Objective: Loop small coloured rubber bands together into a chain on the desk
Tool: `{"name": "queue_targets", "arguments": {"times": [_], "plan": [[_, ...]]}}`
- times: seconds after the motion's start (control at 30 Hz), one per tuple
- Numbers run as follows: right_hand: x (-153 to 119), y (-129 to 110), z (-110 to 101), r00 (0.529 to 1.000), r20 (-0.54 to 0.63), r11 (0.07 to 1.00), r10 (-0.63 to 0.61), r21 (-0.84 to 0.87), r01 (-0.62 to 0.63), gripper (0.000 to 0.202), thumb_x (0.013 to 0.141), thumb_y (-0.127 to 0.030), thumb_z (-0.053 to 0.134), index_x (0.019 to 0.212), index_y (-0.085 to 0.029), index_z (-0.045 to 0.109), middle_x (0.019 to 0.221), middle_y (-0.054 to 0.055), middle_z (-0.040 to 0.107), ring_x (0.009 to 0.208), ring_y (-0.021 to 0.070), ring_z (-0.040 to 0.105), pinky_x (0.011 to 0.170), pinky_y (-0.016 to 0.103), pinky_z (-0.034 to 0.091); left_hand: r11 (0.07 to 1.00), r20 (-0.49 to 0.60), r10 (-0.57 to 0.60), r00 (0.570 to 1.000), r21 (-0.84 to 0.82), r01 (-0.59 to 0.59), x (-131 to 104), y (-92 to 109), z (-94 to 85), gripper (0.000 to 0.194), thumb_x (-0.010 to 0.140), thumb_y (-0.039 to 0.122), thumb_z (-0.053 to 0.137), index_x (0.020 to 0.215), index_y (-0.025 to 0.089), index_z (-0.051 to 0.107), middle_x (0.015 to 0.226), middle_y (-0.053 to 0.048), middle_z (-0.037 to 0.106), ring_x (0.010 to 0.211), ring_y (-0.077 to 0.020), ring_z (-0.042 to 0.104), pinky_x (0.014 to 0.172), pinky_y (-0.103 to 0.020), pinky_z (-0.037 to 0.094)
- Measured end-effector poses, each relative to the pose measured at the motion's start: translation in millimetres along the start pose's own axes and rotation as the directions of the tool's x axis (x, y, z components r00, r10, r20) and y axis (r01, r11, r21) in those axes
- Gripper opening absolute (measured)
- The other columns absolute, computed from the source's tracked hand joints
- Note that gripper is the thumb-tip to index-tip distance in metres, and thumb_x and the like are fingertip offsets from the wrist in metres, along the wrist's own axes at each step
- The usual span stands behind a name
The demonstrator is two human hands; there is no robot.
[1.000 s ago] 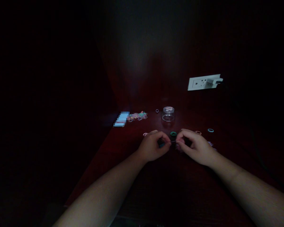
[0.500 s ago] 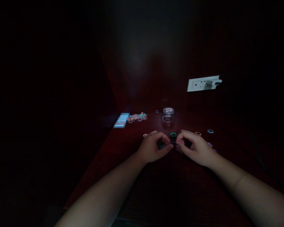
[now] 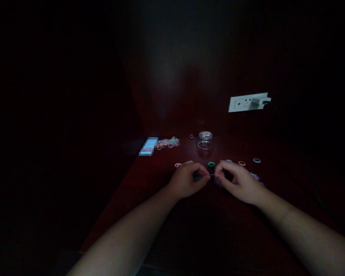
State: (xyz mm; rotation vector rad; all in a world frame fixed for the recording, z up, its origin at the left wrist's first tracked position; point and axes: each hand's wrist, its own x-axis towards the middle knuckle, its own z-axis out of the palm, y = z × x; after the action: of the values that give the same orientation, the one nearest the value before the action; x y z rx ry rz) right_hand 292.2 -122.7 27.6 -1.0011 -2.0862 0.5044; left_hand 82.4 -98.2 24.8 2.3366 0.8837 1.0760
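Note:
A thin, pale elastic band (image 3: 212, 174) runs as a short line between my two hands, just above the table. My left hand (image 3: 188, 178) pinches one end between thumb and forefinger. Its other end is in the pinched thumb and fingertips of my right hand (image 3: 238, 180). A green hair tie (image 3: 211, 164) lies just beyond the fingertips. Beside my left knuckles are pink hair ties (image 3: 178, 165), and something teal shows under that hand. Purple bands (image 3: 255, 176) lie partly hidden behind my right hand.
A clear lidded jar (image 3: 205, 141) stands at the back of the dark red table (image 3: 149, 180). Left of it lie a pile of coloured bands (image 3: 169, 142) and a phone (image 3: 148, 146). An orange tie (image 3: 241, 163) and a blue tie (image 3: 257, 160) lie to the right. A socket (image 3: 248, 102) is on the wall.
Both hands keep their pinch on the band and have barely moved. The whole view has shifted slightly.

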Motion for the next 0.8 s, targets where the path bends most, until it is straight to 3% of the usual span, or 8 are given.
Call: {"name": "queue_targets", "arguments": {"times": [0.8], "plan": [[-1.1, 1.4, 0.7, 0.999, 0.017, 0.998, 0.035, 0.042, -0.036, 0.009, 0.088, -0.020, 0.054, 0.079, -0.021, 0.053, 0.071, 0.001, 0.057, 0.065, 0.0154, 0.052, 0.059, 0.027, 0.042, 1.000, -0.012, 0.016, 1.000, -0.008, -0.016, -1.8, -2.9, 0.6, 0.009, 0.083, 0.026, 0.069, 0.079, 0.018, 0.066, 0.077, -0.001, 0.070, 0.074, -0.0151, 0.060, 0.073, -0.031, 0.046]]}}
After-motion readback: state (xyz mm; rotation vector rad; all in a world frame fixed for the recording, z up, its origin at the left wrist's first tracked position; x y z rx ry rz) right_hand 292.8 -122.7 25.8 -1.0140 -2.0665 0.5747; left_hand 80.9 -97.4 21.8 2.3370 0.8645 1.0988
